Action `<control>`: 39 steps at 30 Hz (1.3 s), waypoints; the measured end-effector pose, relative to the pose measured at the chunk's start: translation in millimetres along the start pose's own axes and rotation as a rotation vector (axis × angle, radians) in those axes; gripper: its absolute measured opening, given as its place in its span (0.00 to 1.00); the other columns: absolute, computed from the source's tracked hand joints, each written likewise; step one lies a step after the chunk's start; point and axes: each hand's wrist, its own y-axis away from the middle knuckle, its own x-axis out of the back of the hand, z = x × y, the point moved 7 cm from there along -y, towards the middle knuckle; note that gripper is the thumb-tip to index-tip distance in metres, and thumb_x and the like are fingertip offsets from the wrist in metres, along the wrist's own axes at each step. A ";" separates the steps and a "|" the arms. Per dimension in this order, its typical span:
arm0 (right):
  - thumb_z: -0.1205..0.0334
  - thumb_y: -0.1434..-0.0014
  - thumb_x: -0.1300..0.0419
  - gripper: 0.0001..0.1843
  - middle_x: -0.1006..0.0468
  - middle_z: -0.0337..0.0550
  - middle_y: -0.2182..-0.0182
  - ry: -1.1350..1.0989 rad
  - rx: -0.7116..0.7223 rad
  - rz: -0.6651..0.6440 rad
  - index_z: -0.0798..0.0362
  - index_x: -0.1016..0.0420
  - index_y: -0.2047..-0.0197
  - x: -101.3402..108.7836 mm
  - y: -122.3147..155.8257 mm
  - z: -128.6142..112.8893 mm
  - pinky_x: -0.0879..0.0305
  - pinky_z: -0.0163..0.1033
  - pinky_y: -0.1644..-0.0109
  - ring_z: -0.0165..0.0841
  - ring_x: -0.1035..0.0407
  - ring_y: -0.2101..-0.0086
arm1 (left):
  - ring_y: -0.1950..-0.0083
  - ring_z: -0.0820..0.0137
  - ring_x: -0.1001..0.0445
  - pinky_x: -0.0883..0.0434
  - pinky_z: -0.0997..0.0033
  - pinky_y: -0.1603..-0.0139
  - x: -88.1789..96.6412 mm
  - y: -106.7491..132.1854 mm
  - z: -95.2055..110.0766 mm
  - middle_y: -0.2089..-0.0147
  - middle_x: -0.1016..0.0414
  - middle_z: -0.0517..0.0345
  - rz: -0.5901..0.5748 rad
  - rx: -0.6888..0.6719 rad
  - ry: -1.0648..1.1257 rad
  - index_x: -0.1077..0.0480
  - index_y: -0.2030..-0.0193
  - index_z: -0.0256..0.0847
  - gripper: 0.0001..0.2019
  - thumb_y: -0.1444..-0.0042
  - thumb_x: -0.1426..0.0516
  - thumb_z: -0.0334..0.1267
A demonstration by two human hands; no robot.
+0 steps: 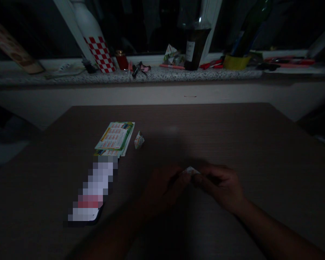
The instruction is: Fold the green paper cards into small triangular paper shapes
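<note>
A small folded piece of paper [190, 169] with a pointed top is pinched between both hands, low over the middle of the table. My left hand [165, 184] is closed on its left side, in deep shadow. From the right, my right hand [222, 182] grips the other edge with thumb and fingers. Only the paper's white printed tip shows; the fingers cover the rest. Left of my hands stands another small folded paper piece [139, 140], beside a stack of printed calendar cards [115, 136].
A lit phone [94, 187], its screen blurred out, lies on the brown table [219, 126] at left. Along the granite windowsill [162, 75] behind stand a checkered bottle [99, 47], a dark labelled bottle [195, 47], a yellow tape roll [237, 62] and small clutter.
</note>
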 end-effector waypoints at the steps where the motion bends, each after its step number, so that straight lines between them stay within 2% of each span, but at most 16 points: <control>1: 0.59 0.40 0.39 0.11 0.24 0.39 0.80 -0.052 -0.051 -0.030 0.54 0.24 0.72 -2.6 0.8 3.6 0.36 0.32 0.76 0.29 0.32 0.78 | 0.73 0.74 0.37 0.42 0.74 0.71 0.3 0.3 3.6 0.75 0.35 0.61 -0.015 -0.040 -0.059 0.30 0.71 0.37 0.16 0.37 0.49 0.43; 5: 0.54 0.38 0.43 0.16 0.26 0.40 0.80 -0.119 -0.096 -0.116 0.55 0.25 0.73 -11.0 2.7 4.7 0.38 0.32 0.75 0.28 0.33 0.78 | 0.76 0.76 0.39 0.44 0.75 0.72 -1.2 0.8 8.8 0.78 0.37 0.63 -0.043 -0.103 -0.075 0.30 0.73 0.38 0.17 0.35 0.51 0.40; 9: 0.56 0.35 0.46 0.20 0.34 0.36 0.84 -0.039 -0.053 -0.120 0.55 0.29 0.78 -11.6 1.3 -4.3 0.46 0.31 0.79 0.25 0.40 0.82 | 0.77 0.76 0.41 0.45 0.76 0.74 -4.5 2.2 5.7 0.79 0.39 0.64 -0.048 -0.062 -0.014 0.32 0.76 0.38 0.18 0.36 0.51 0.41; 12: 0.58 0.35 0.46 0.21 0.38 0.34 0.85 -0.008 -0.005 -0.124 0.54 0.31 0.79 -11.3 0.7 -11.8 0.50 0.32 0.80 0.24 0.45 0.83 | 0.77 0.76 0.42 0.45 0.76 0.75 -8.6 3.5 2.7 0.79 0.41 0.64 -0.092 -0.032 0.042 0.34 0.76 0.37 0.19 0.36 0.51 0.44; 16: 0.58 0.35 0.47 0.21 0.42 0.33 0.85 -0.027 -0.018 -0.163 0.54 0.33 0.80 -14.2 1.6 -12.2 0.52 0.32 0.80 0.24 0.48 0.83 | 0.76 0.76 0.40 0.45 0.75 0.74 -9.6 3.2 4.4 0.78 0.40 0.63 -0.107 -0.067 0.036 0.37 0.76 0.38 0.19 0.35 0.54 0.43; 19: 0.59 0.35 0.48 0.20 0.42 0.33 0.85 -0.010 -0.013 -0.183 0.54 0.33 0.79 -16.5 3.1 -10.8 0.52 0.33 0.79 0.25 0.47 0.82 | 0.78 0.77 0.41 0.46 0.75 0.74 -9.4 2.9 9.7 0.79 0.42 0.64 -0.083 -0.142 -0.081 0.40 0.77 0.39 0.18 0.35 0.54 0.39; 23: 0.63 0.36 0.47 0.18 0.39 0.35 0.83 0.083 0.074 -0.179 0.54 0.32 0.78 -16.8 4.3 -15.8 0.50 0.34 0.77 0.25 0.45 0.81 | 0.78 0.77 0.43 0.48 0.74 0.75 -10.8 3.9 12.6 0.79 0.44 0.65 -0.053 -0.193 -0.212 0.42 0.77 0.40 0.17 0.36 0.53 0.37; 27: 0.62 0.36 0.48 0.18 0.37 0.36 0.83 0.080 0.064 -0.179 0.54 0.31 0.77 -14.8 2.7 -16.2 0.50 0.34 0.77 0.26 0.44 0.81 | 0.77 0.76 0.41 0.47 0.75 0.74 -10.9 4.1 10.1 0.79 0.42 0.64 -0.057 -0.165 -0.133 0.41 0.76 0.39 0.16 0.36 0.53 0.37; 30: 0.61 0.36 0.48 0.19 0.39 0.35 0.83 0.024 0.043 -0.238 0.54 0.32 0.78 -18.4 1.8 -15.0 0.49 0.34 0.76 0.25 0.44 0.81 | 0.78 0.77 0.43 0.48 0.75 0.75 -10.4 3.5 9.2 0.79 0.44 0.65 -0.057 -0.153 -0.068 0.42 0.77 0.40 0.16 0.36 0.53 0.37; 36: 0.61 0.36 0.47 0.18 0.40 0.34 0.83 0.013 0.022 -0.263 0.55 0.32 0.78 -22.7 1.8 -12.1 0.50 0.33 0.77 0.24 0.45 0.81 | 0.79 0.77 0.45 0.49 0.75 0.75 -9.1 3.3 13.0 0.80 0.46 0.66 0.026 -0.210 -0.204 0.44 0.78 0.40 0.16 0.38 0.52 0.35; 39: 0.61 0.36 0.46 0.18 0.38 0.34 0.83 -0.053 -0.024 -0.249 0.56 0.31 0.77 -22.4 2.5 -8.0 0.48 0.31 0.77 0.24 0.45 0.80 | 0.79 0.78 0.45 0.49 0.75 0.76 -9.3 4.0 12.7 0.80 0.46 0.66 0.039 -0.208 -0.178 0.43 0.77 0.40 0.15 0.38 0.53 0.35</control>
